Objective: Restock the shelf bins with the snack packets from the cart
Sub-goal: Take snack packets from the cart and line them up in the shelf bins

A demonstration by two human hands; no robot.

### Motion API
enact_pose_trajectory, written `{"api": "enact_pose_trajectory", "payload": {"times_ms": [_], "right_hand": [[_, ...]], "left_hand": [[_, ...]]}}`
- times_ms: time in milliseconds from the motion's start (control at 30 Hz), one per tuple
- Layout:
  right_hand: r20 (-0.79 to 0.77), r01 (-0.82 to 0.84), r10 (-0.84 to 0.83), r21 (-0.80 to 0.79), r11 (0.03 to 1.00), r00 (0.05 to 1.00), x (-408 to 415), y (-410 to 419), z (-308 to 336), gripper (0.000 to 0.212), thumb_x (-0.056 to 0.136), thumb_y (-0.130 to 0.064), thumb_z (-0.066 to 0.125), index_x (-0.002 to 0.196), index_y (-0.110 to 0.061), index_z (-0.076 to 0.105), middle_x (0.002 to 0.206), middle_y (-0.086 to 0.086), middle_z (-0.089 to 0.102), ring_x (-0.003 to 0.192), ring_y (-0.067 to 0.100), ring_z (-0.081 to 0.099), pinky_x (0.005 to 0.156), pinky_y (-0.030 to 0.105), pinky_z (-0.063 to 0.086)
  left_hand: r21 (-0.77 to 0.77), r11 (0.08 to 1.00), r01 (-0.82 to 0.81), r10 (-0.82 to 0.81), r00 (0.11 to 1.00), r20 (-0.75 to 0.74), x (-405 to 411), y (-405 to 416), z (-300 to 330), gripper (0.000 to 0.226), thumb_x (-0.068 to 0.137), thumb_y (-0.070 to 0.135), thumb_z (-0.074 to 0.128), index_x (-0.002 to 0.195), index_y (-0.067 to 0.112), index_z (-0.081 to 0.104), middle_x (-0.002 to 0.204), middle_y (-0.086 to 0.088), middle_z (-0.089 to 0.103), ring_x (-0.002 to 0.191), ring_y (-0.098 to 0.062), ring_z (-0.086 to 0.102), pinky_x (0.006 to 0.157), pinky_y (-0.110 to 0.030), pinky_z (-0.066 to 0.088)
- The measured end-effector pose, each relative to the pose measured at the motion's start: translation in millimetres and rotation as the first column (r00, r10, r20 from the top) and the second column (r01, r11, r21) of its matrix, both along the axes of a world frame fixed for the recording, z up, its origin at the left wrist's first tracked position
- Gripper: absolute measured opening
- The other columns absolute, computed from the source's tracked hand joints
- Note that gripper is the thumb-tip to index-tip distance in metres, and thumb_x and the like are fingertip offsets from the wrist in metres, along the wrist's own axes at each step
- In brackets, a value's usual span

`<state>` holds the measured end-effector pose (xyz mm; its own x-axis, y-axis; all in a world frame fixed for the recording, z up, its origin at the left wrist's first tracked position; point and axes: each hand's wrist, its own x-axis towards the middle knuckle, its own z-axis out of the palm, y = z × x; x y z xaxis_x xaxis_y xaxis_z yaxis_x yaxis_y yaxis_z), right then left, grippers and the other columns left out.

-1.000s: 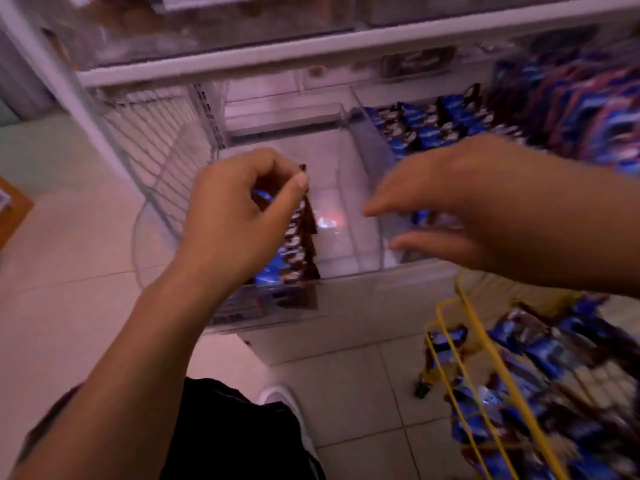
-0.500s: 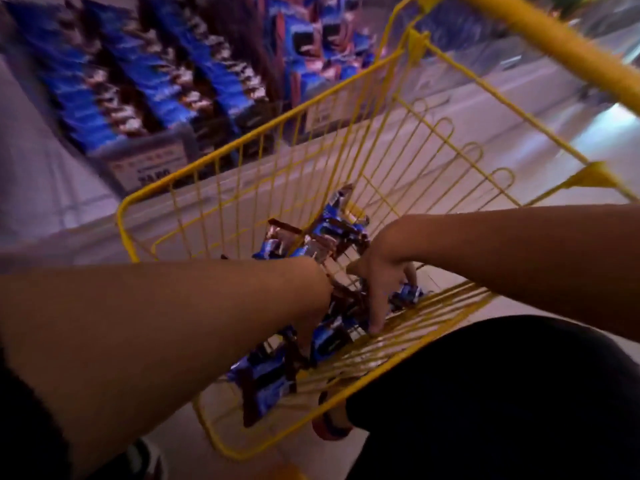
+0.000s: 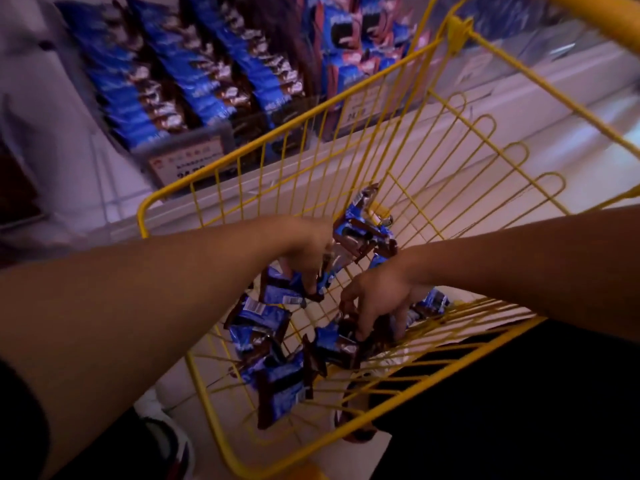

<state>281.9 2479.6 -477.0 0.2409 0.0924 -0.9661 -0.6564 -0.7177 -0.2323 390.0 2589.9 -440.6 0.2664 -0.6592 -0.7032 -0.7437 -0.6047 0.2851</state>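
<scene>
Down in the yellow wire cart (image 3: 166, 206) both our hands are at work among the snack packets (image 3: 273, 386); these lie loose across the cart's bottom, some flat, some overlapping, with a few leaning against the far wall near its corner; the shelf bins (image 3: 194, 98) stand just beyond the cart's rim, already lined with rows of like packets. Our left hand (image 3: 308, 251) has its grip curled down over the packets at the middle of the pile and seems to pinch one or two, though blur hides the fingertips; our right hand (image 3: 377, 299) reaches lower, its grip narrow, fingers bent onto a dark packet against the near wall, and whether it has truly caught hold we cannot tell. We judge the packets light and soft, thin glossy film round something brittle; the film will likely slide between fingers and crackle, and a hard squeeze could break what is inside; so we would take each by its crimped end seam or lightly across the flat faces, gather several in a loose stack, and lift them clear of the wires, where a corner could snag.
</scene>
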Motion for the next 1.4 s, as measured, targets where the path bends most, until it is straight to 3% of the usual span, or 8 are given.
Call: {"api": "enact_pose_trajectory", "payload": {"times_ms": [200, 367, 667, 800, 900, 1000, 1200, 1400], "right_hand": [[0.144, -0.065, 0.07, -0.043, 0.997, 0.987, 3.0, 13.6, 14.4, 0.028, 0.084, -0.008, 0.077, 0.105, -0.01, 0.058, 0.102, 0.007, 0.059, 0.093, 0.029, 0.066, 0.063, 0.038, 0.062], [0.303, 0.046, -0.067, 0.077, 0.996, 0.951, 29.8, -14.8, 85.3, 0.024, 0.086, -0.012, 0.076, 0.106, -0.007, 0.064, 0.109, 0.017, 0.071, 0.092, 0.028, 0.072, 0.081, 0.047, 0.06], [0.347, 0.157, -0.633, 0.784, 0.601, 0.693, 46.0, 37.2, 184.0, 0.038, 0.078, -0.014, 0.076, 0.113, -0.003, 0.069, 0.102, 0.015, 0.073, 0.082, 0.025, 0.072, 0.065, 0.026, 0.06], [0.568, 0.08, -0.596, 0.683, 0.727, 0.567, 90.4, 105.0, 193.5, 0.056, 0.076, -0.022, 0.076, 0.122, 0.004, 0.057, 0.119, 0.027, 0.065, 0.078, 0.025, 0.065, 0.064, 0.031, 0.056], [0.677, 0.007, -0.514, 0.602, 0.799, 0.527, 120.0, 151.8, 193.5, 0.037, 0.073, -0.022, 0.078, 0.104, -0.004, 0.068, 0.11, 0.022, 0.072, 0.092, 0.03, 0.064, 0.078, 0.036, 0.053], [0.781, -0.12, -0.412, 0.519, 0.846, 0.469, 143.1, 188.3, 191.2, 0.038, 0.064, -0.018, 0.081, 0.1, -0.012, 0.068, 0.099, 0.01, 0.074, 0.083, 0.016, 0.066, 0.076, 0.029, 0.057], [0.936, -0.134, -0.211, 0.256, 0.957, 0.282, 167.5, 214.7, 199.1, 0.061, 0.043, -0.026, 0.09, 0.1, -0.02, 0.07, 0.093, 0.003, 0.076, 0.076, 0.006, 0.072, 0.069, 0.026, 0.06], [0.995, -0.206, -0.004, 0.025, 0.978, 0.103, 175.0, 256.8, 189.8, 0.034, 0.058, -0.018, 0.094, 0.087, -0.02, 0.076, 0.075, -0.004, 0.074, 0.069, 0.007, 0.071, 0.063, 0.025, 0.058]], "left_hand": [[-0.062, 0.998, -0.003, -0.003, 0.996, -0.091, 15.2, 23.7, 28.6, 0.044, 0.076, 0.029, 0.084, 0.11, 0.018, 0.059, 0.106, -0.005, 0.064, 0.091, -0.024, 0.068, 0.071, -0.034, 0.059], [-0.253, 0.922, -0.294, 0.151, 0.873, -0.464, 31.3, 75.3, 76.1, 0.025, 0.087, 0.014, 0.073, 0.107, 0.024, 0.062, 0.109, 0.0, 0.067, 0.097, -0.017, 0.067, 0.07, -0.026, 0.057], [-0.512, 0.249, -0.822, 0.247, 0.565, -0.787, 52.1, 179.1, 142.0, 0.045, 0.058, 0.01, 0.076, 0.102, 0.003, 0.072, 0.092, -0.013, 0.072, 0.074, -0.018, 0.069, 0.062, -0.033, 0.059], [-0.373, 0.188, -0.909, 0.277, 0.413, -0.867, 58.7, 216.4, 150.2, 0.033, 0.079, 0.032, 0.061, 0.103, 0.016, 0.077, 0.098, -0.015, 0.075, 0.066, -0.024, 0.073, 0.052, -0.035, 0.058], [-0.42, 0.28, -0.863, 0.316, 0.496, -0.809, 71.4, 254.6, 150.5, 0.048, 0.08, 0.065, 0.056, 0.106, 0.028, 0.075, 0.103, -0.006, 0.076, 0.077, -0.023, 0.074, 0.056, -0.036, 0.059], [-0.562, 0.289, -0.775, 0.345, 0.632, -0.694, 84.6, 293.6, 143.8, 0.034, 0.073, 0.03, 0.081, 0.106, 0.027, 0.073, 0.097, -0.002, 0.075, 0.084, -0.019, 0.072, 0.065, -0.039, 0.06], [-0.518, -0.111, -0.848, 0.498, 0.404, -0.767, 123.2, 363.9, 121.4, 0.061, 0.053, 0.023, 0.09, 0.11, 0.016, 0.068, 0.089, -0.004, 0.075, 0.076, -0.016, 0.073, 0.051, -0.026, 0.056], [-0.624, -0.119, -0.773, 0.783, 0.313, -0.538, 136.6, 362.0, 94.8, 0.047, 0.071, 0.021, 0.086, 0.11, 0.023, 0.059, 0.097, -0.001, 0.073, 0.084, -0.021, 0.073, 0.055, -0.036, 0.06]]}}
